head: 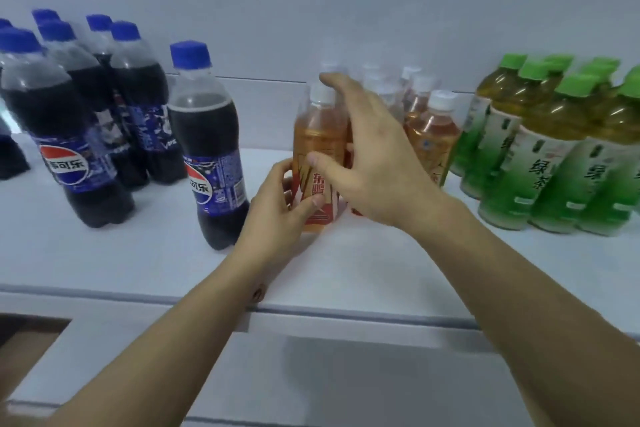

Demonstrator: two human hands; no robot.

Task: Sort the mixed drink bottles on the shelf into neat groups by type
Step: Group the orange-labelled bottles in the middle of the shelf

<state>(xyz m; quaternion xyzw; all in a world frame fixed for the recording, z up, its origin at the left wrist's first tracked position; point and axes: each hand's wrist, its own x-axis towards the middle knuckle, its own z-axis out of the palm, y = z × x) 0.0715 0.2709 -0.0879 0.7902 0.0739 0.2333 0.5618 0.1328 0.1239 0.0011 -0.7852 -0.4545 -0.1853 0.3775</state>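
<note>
Wall (346, 3): plain, pale grey-white, filling the picture from 10 to 2 o'clock.
Shelf (381, 267): white, flat board, its front edge running from 9 to 3 o'clock.
Lower panel (346, 374): white surface toward 6 o'clock.
Opening (27, 343): brown recess at 8 o'clock.
Light: soft, even, cool.

left arm (194, 315): bare, no sleeve; small dark mark | right arm (519, 288): bare

The cola bottles (211, 146) carry the Pepsi globe and "可乐". The green bottles (540, 163) read "绿茶". The orange bottle (317, 149) shows "东鹏".
</note>
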